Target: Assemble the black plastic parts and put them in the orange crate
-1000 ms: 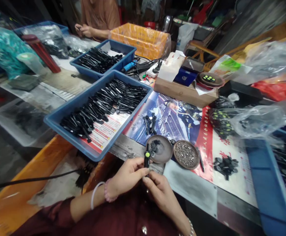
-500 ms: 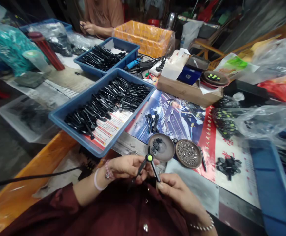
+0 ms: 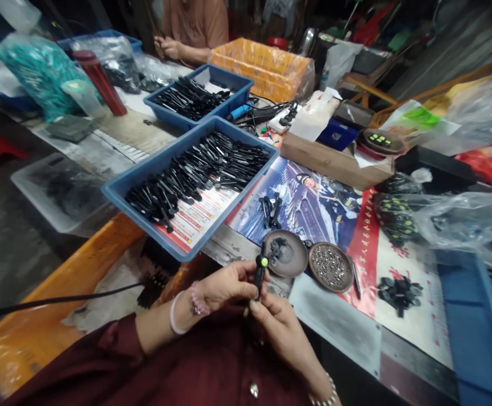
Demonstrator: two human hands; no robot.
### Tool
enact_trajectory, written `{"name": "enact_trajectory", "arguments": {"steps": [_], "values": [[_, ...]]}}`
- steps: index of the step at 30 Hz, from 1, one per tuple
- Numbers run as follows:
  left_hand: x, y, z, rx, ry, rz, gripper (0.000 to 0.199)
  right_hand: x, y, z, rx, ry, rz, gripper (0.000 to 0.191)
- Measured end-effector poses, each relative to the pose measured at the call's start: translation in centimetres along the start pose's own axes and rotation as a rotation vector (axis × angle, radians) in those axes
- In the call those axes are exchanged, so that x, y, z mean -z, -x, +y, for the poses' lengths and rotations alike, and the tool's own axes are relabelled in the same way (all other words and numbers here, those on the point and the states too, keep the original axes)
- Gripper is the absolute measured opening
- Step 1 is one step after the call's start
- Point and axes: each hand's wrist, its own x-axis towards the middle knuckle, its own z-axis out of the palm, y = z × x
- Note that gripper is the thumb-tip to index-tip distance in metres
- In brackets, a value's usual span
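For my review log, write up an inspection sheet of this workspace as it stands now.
Surface: bench partly covered by a poster; no spill seen.
Work things: black piece with a green dot in hand; long black pieces fill much of the near blue tray; one dish holds black bits, another small metal parts.
Clutter: plastic bag at right, red flask at far left.
Hands: left and right fingers both grip the piece.
Cables: one black cable crosses the orange container; others lie behind the tray.
Surroundings: another person's hands across the bench.
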Motion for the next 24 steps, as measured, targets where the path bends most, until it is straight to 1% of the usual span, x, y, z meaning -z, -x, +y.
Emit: {"name": "enact_trajectory", "arguments": {"steps": [1, 2, 3, 4, 6, 7, 8, 9, 10, 12, 15, 17, 18, 20, 22, 24], "values": [[-0.1, 0.2, 0.1, -0.035, -0.099, 0.028, 0.034, 0.4, -0.2, -0.2, 0.011, 0.068, 0.011, 0.043], [-0.3, 0.4, 0.1, -0.095, -0.246, 0.071, 0.026, 0.8, -0.3, -0.4, 0.025, 0.136, 0.045, 0.043], [-0.5, 0.7, 0.1, -0.174, -0.44, 0.125, 0.019, 1.4, -0.4, -0.7, 0.044, 0.194, 0.103, 0.041], [-0.7, 1.0, 0.0, -0.266, -0.669, 0.182, 0.018, 1.9, -0.5, -1.0, 0.069, 0.23, 0.181, 0.037], [-1.1, 1.7, -0.3, -0.444, -1.141, 0.286, 0.023, 2.5, -0.6, -1.4, 0.132, 0.239, 0.329, 0.032], [-1.2, 2.1, -0.5, -0.513, -1.332, 0.318, 0.026, 2.6, -0.6, -1.6, 0.16, 0.237, 0.363, 0.032], [-1.3, 2.4, -0.7, -0.575, -1.469, 0.334, 0.029, 2.6, -0.6, -1.8, 0.184, 0.239, 0.37, 0.03], [-1.4, 2.6, -0.9, -0.635, -1.551, 0.333, 0.032, 2.4, -0.5, -2.0, 0.204, 0.245, 0.365, 0.027], [-1.3, 2.9, -1.1, -0.701, -1.588, 0.334, 0.033, 2.0, -0.5, -2.1, 0.218, 0.252, 0.355, 0.024], [-1.2, 3.3, -1.3, -0.847, -1.579, 0.356, 0.033, 1.1, -0.4, -2.2, 0.239, 0.24, 0.366, 0.022], [-0.9, 3.8, -1.3, -1.056, -1.551, 0.43, 0.022, -0.2, -0.3, -2.2, 0.277, 0.182, 0.448, 0.019], [-0.9, 4.1, -1.4, -1.149, -1.559, 0.463, 0.016, -0.6, -0.2, -2.2, 0.299, 0.163, 0.487, 0.019], [-0.9, 4.2, -1.4, -1.172, -1.566, 0.47, 0.016, -0.7, -0.2, -2.3, 0.303, 0.164, 0.485, 0.019], [-1.1, 4.4, -1.6, -1.167, -1.577, 0.471, 0.023, -0.8, -0.3, -2.4, 0.3, 0.175, 0.467, 0.021], [-1.2, 4.6, -1.7, -1.114, -1.559, 0.469, 0.028, -0.8, -0.5, -2.5, 0.274, 0.183, 0.451, 0.024], [-1.3, 4.7, -1.7, -1.02, -1.468, 0.454, 0.027, -1.0, -0.7, -2.7, 0.23, 0.195, 0.448, 0.027]]}}
